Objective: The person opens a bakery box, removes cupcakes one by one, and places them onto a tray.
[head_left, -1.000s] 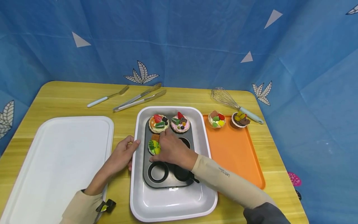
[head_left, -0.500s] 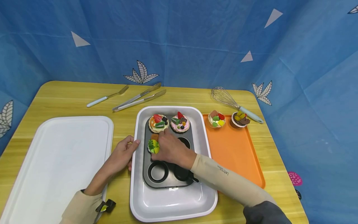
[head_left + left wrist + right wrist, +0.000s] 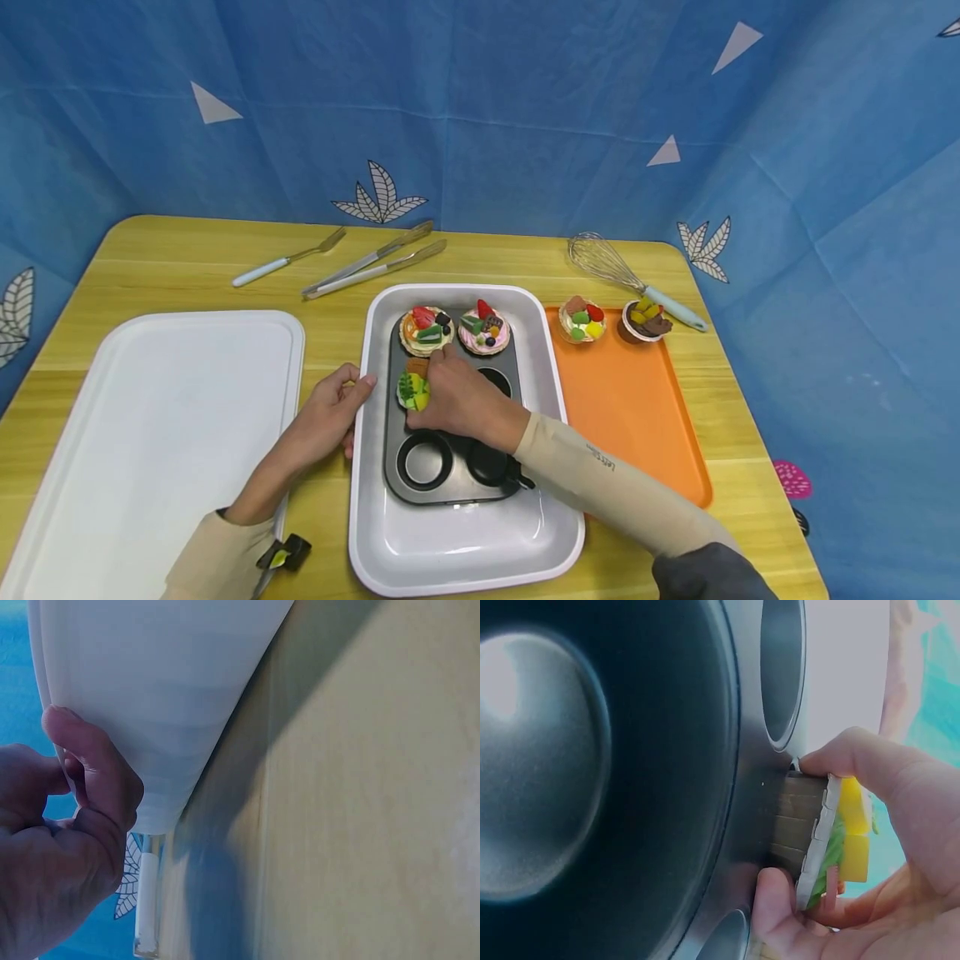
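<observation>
My right hand [image 3: 468,396] holds a toy cupcake [image 3: 414,392] with yellow and green topping at the middle-left cup of the dark muffin tin [image 3: 461,492]. In the right wrist view, the fingers and thumb are around the cupcake [image 3: 802,821], whose brown side shows above the tin's surface; how deep it sits is hidden. My left hand [image 3: 322,417] pinches the left rim of the deep white tray [image 3: 457,546] that bears the tin, with the thumb over the rim [image 3: 41,675]. Two fruit-topped tarts, one cream [image 3: 426,332] and one pink [image 3: 483,329], sit in the tin's far cups.
To the right lies an orange tray [image 3: 630,408] with a fruit tart [image 3: 582,322] and a chocolate cupcake [image 3: 642,322]. A whisk [image 3: 633,279] is behind it. A flat white tray [image 3: 172,417] lies left; a fork [image 3: 288,260] and tongs [image 3: 375,265] lie at the back.
The right thumb has moved in closer to the cupcake, which has shifted slightly. The left hand stays at the tray's rim.
</observation>
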A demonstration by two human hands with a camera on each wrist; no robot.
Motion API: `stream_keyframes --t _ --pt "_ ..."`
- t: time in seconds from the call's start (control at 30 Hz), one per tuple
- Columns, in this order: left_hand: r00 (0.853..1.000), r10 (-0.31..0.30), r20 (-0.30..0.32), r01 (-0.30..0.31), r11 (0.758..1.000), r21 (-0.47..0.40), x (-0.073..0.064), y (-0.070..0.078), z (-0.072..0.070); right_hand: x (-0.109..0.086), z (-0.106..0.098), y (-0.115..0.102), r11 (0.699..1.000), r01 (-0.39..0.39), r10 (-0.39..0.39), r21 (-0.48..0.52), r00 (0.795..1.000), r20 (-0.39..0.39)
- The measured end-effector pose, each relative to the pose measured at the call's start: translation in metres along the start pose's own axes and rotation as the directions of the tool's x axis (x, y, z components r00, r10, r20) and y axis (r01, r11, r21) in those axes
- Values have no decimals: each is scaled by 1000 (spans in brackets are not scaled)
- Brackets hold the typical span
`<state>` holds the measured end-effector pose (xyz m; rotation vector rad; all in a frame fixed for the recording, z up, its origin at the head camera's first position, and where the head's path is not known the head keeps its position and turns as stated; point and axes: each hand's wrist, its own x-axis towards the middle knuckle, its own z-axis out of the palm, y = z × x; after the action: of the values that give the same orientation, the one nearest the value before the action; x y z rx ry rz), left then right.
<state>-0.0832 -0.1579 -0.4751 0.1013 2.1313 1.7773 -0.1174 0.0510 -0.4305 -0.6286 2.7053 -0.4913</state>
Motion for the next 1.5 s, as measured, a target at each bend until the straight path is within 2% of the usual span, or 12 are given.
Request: stream_keyframes --t 0.23,0.47,0.73,0.93,1.23,1.5 --pt "1000 7 -3 -7 1000 12 1 2 0 -1 -6 2 994 -64 64 91 998 10" --pt "1000 1 -1 -1 1000 8 0 3 1 -9 -25 -3 995 -87 88 53 996 -10" --pt "1000 3 -13 -3 1000 1 -1 5 1 -20 -49 4 985 -128 135 120 989 -60" --pt "1000 6 -17 -6 1000 -1 -2 5 1 -31 -65 20 976 -181 192 120 977 -89" --pt "1000 -10 -11 10 1000 12 0 5 2 -51 -84 57 956 -246 267 159 956 -123" --pt "1000 -14 -11 14 1000 17 -2 3 2 -72 -97 86 932 -326 352 160 918 -180"
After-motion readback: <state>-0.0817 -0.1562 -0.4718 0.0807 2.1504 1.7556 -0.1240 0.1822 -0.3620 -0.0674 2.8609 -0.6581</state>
